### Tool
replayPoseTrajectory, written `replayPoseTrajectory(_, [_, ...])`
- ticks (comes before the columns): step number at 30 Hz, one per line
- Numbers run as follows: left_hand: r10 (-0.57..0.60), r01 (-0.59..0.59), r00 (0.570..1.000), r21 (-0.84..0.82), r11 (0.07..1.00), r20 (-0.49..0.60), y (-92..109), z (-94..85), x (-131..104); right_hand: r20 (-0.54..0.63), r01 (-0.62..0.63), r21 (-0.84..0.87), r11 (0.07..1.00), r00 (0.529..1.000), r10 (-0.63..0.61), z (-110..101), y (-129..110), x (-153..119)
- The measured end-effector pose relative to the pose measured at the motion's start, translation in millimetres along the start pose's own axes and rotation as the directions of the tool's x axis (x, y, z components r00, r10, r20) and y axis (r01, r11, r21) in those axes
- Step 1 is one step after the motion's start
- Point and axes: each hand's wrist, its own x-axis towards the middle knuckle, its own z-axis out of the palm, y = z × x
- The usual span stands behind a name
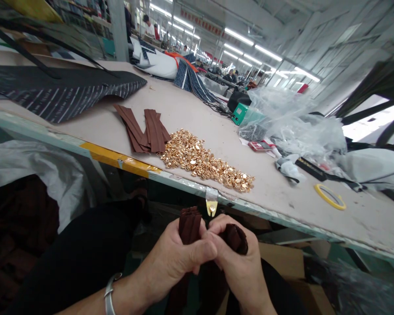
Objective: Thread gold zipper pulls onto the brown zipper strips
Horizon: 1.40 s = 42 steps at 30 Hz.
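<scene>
My left hand (184,253), with a silver bangle at the wrist, is closed round a bundle of dark brown fabric strips (189,225). Close against it, my right hand (238,258) is closed on more brown strips (235,238), which curl over inside the fingers. The fingertips of both hands meet below the table edge; whatever is pinched between them is hidden. Just above them a small yellow metal piece (212,207) is taped to the edge. On the tabletop beyond lies a heap of small shiny gold metal pieces (206,159), touching a pile of flat brown strips (142,131).
Dark striped material (68,92) overhangs the table (216,120) at left. To the right lie a yellow tape roll (330,197), clear plastic bags (292,118), a green box (239,113) and a red device (261,146). Below right stands a cardboard box (282,260).
</scene>
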Motion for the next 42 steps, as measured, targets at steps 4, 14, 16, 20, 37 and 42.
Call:
replayPoseTrajectory(4, [0.022, -0.023, 0.999, 0.022, 1.0, 0.035, 2, -0.3, -1, -0.023, -0.005, 0.031, 0.999, 1.0, 0.006, 3, -1, 0])
replayPoseTrajectory(14, [0.002, 0.007, 0.992, 0.067, 0.998, -0.128, 0, -1.4, 1, -0.018, -0.095, 0.194, 0.976, 0.995, 0.1, 5, 6, -2])
replayPoseTrajectory(16, [0.037, -0.007, 0.976, 0.136, 0.991, -0.215, 3, -4.2, 2, -0.058, -0.122, 0.18, 0.976, 0.989, 0.134, 3, 8, -3])
replayPoseTrajectory(20, [0.126, -0.076, 0.971, 0.238, 0.968, -0.202, 10, -5.3, 2, -0.093, -0.113, 0.053, 0.992, 0.989, 0.117, 0, 4, -3])
replayPoseTrajectory(37, [-0.168, 0.154, 0.975, -0.104, 0.983, -0.143, 6, -1.4, 3, -0.128, -0.014, 0.054, 0.998, 0.992, 0.021, -1, 7, -3])
replayPoseTrajectory(42, [-0.184, 0.176, 0.98, -0.105, 0.979, -0.071, 14, -2.1, 8, -0.031, -0.246, 0.481, 0.841, 0.954, 0.297, 0, 10, -2])
